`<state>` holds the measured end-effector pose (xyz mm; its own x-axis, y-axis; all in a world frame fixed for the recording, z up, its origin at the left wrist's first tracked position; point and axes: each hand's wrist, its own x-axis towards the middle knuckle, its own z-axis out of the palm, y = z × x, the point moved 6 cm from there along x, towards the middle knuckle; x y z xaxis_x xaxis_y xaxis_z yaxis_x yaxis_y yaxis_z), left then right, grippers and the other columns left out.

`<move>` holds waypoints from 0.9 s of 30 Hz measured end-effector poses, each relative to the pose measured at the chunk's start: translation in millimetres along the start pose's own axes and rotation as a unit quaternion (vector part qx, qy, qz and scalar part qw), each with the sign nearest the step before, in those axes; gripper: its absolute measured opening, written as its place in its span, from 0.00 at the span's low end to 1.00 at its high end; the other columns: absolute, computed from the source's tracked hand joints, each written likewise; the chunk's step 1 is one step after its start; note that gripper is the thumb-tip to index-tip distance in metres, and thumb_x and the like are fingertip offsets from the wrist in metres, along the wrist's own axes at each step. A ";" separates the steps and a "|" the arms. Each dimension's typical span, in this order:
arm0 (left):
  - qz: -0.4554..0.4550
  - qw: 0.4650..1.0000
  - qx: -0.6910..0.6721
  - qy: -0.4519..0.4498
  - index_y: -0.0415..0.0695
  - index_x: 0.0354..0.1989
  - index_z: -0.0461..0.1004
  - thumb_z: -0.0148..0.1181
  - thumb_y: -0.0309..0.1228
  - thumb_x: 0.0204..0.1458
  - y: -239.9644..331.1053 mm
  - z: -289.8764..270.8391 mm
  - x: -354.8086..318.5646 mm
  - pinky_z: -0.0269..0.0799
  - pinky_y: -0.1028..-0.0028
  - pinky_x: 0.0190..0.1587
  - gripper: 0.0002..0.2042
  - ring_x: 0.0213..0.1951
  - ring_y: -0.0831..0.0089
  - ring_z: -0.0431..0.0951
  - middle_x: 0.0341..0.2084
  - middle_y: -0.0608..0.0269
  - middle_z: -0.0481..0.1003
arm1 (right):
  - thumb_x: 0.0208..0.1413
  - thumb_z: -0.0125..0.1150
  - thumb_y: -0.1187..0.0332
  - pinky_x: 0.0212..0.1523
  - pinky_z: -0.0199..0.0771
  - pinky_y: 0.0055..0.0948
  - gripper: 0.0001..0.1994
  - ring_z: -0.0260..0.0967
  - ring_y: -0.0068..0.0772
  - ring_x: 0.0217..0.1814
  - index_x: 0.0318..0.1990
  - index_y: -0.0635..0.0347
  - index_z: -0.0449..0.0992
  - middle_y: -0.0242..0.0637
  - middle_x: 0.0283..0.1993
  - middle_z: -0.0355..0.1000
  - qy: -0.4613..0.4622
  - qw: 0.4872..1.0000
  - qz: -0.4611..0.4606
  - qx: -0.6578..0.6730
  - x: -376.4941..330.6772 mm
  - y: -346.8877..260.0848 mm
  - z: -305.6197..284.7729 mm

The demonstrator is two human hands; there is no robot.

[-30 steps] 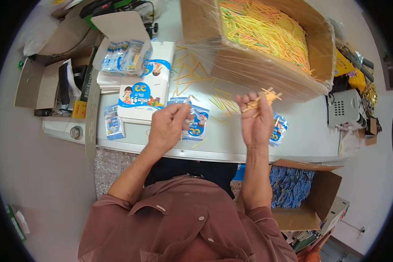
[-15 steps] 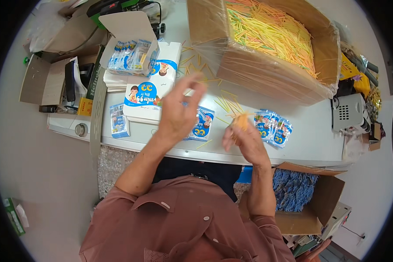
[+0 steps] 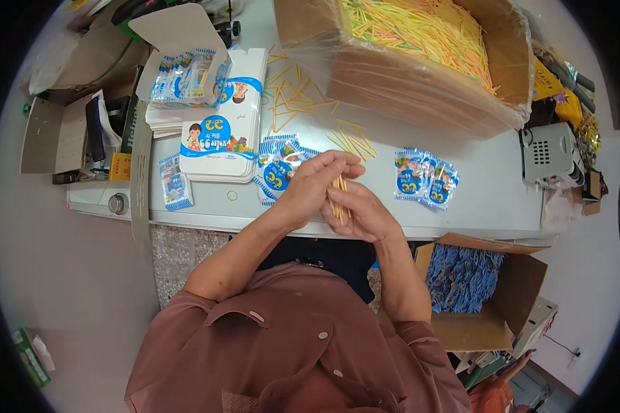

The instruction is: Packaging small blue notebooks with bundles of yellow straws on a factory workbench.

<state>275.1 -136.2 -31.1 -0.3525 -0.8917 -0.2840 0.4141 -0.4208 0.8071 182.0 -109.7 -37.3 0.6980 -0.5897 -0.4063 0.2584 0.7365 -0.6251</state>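
Left hand and right hand together gripping a bundle of orange sticks, above worktop, blue sachets nearby

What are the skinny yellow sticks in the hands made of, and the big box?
The sticks look like thin plastic, maybe straws: bright, smooth, all alike, though too small to be sure. The big box looks like brown cardboard, matte, with a clear shiny plastic liner folded over its edge.

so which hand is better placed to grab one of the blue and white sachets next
Probably the left hand: it hovers right over the blue and white sachets on the white table. The right hand cradles the bundle of thin yellow sticks.
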 end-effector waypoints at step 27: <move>-0.001 0.983 0.173 -0.063 0.36 0.56 0.68 0.40 0.47 0.69 -2.5 6.2 11.8 0.72 0.80 0.44 0.24 0.41 0.79 0.75 0.42 0.59 0.75 | 0.69 0.45 0.61 0.16 0.55 0.17 0.10 0.63 0.21 0.24 0.42 0.58 0.68 0.31 0.31 0.68 0.053 0.977 -0.121 0.164 2.9 6.1 -29.4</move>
<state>264.6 -144.7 -33.3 -0.4629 -0.8541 -0.2371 0.1115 -0.3215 0.9403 166.0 -116.7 -61.9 0.5203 -0.7785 -0.3510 0.6205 0.6270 -0.4710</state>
